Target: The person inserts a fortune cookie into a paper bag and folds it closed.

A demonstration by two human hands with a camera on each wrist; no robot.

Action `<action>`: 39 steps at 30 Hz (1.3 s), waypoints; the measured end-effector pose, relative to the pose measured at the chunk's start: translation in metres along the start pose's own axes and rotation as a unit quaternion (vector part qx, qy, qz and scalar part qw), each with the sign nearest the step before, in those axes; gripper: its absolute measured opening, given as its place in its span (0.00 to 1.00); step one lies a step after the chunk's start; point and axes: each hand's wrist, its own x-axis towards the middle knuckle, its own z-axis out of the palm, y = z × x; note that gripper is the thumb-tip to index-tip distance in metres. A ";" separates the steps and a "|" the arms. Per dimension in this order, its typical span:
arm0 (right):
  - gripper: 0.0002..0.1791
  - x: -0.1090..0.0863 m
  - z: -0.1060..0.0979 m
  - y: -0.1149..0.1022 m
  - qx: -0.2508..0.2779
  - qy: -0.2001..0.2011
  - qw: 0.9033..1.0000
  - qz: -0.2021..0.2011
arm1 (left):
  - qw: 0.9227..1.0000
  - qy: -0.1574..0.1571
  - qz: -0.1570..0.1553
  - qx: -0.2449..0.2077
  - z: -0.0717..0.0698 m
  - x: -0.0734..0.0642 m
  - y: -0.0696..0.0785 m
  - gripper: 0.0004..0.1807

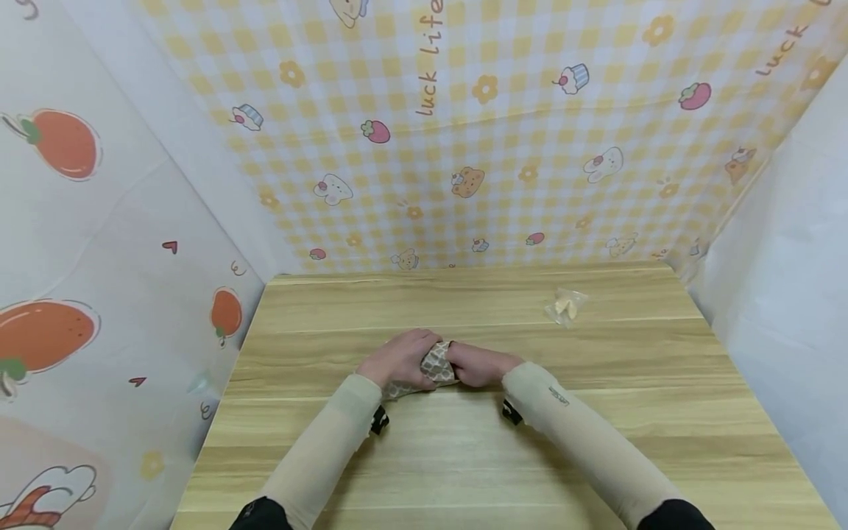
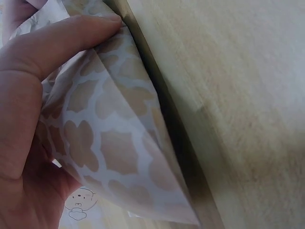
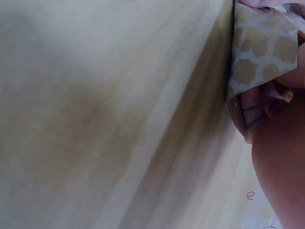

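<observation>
Left hand (image 1: 405, 357) grips patterned paper bag (image 1: 439, 364), right hand (image 1: 478, 366) at its open end

Bag: tan with a white lattice print, creased, lying slantwise between the two hands, about mid-table, low over the wooden table (image 1: 490, 471). Cannot tell whether all of its underside touches the wood.

Left hand: closed round the bag. Thumb lies across the upper side, pressing the paper; the palm and other fingers wrap the opposite side, as the left wrist view shows. Firm hold, bag filling the grasp.

Right hand: at the bag's right end, fingers going in past the paper edge. Right wrist view shows bent knuckles partly behind the flap; cannot tell how far the fingers are open or whether they hold anything inside. Hands close together, bag between them.

Also on table: small clear packet (image 1: 566, 306) with pale pieces inside, towards the far edge, to the right of and beyond the right hand, well apart from the bag.

Person wears cream sleeves (image 1: 324, 449); a black piece (image 1: 379, 420) sits under the left wrist, a similar one under the right. Behind the table: yellow-and-white checked backdrop (image 1: 503, 132) with flowers, strawberries, cupcakes and "luck life" lettering. Left side: white sheet (image 1: 126, 235) printed with orange-red fruit and hearts. Right side: plain white sheet (image 1: 782, 235).
</observation>
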 end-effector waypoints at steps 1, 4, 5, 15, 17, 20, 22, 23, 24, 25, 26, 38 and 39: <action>0.17 -0.001 0.001 -0.001 0.000 0.003 1.000 0.006 | 1.000 0.001 0.001 0.000 0.000 0.000 0.000 0.45; 0.17 -0.002 0.003 -0.001 -0.006 0.013 1.000 0.013 | 1.000 0.003 -0.001 0.000 -0.001 0.000 0.002 0.44; 0.17 -0.003 0.004 0.000 -0.009 0.017 1.000 0.014 | 1.000 0.003 -0.002 -0.001 -0.001 0.000 0.002 0.44; 0.14 -0.017 -0.004 -0.001 -0.032 0.058 0.998 0.021 | 1.000 0.001 -0.008 -0.014 0.001 0.001 0.004 0.45; 0.14 -0.021 -0.007 -0.002 -0.037 0.064 0.997 0.014 | 1.000 -0.001 -0.009 -0.015 0.001 0.001 0.005 0.45; 0.18 -0.031 -0.013 -0.003 -0.037 0.071 0.997 0.009 | 1.000 -0.005 -0.015 -0.009 0.000 0.001 0.006 0.46; 0.21 -0.039 -0.017 -0.004 -0.033 0.075 0.997 0.017 | 1.000 -0.007 -0.020 0.001 0.000 0.001 0.007 0.47; 0.23 -0.043 -0.018 -0.004 -0.030 0.078 0.996 0.024 | 1.000 -0.009 -0.022 0.005 0.001 0.002 0.007 0.47; 0.24 -0.047 -0.019 -0.004 -0.025 0.081 0.996 0.033 | 1.000 -0.010 -0.024 0.010 0.001 0.002 0.007 0.47; 0.24 -0.052 -0.021 -0.003 -0.019 0.083 0.995 0.045 | 1.000 -0.011 -0.025 0.013 0.001 0.003 0.007 0.47; 0.25 -0.056 -0.022 -0.003 -0.011 0.086 0.995 0.056 | 0.999 -0.011 -0.026 0.015 0.001 0.003 0.007 0.47; 0.26 -0.106 -0.047 0.010 -0.029 0.156 0.981 0.113 | 0.999 -0.009 -0.032 0.019 0.003 0.002 0.005 0.47; 0.25 -0.110 -0.050 0.014 -0.043 0.172 0.978 0.114 | 0.999 -0.010 -0.032 0.019 0.003 0.002 0.006 0.47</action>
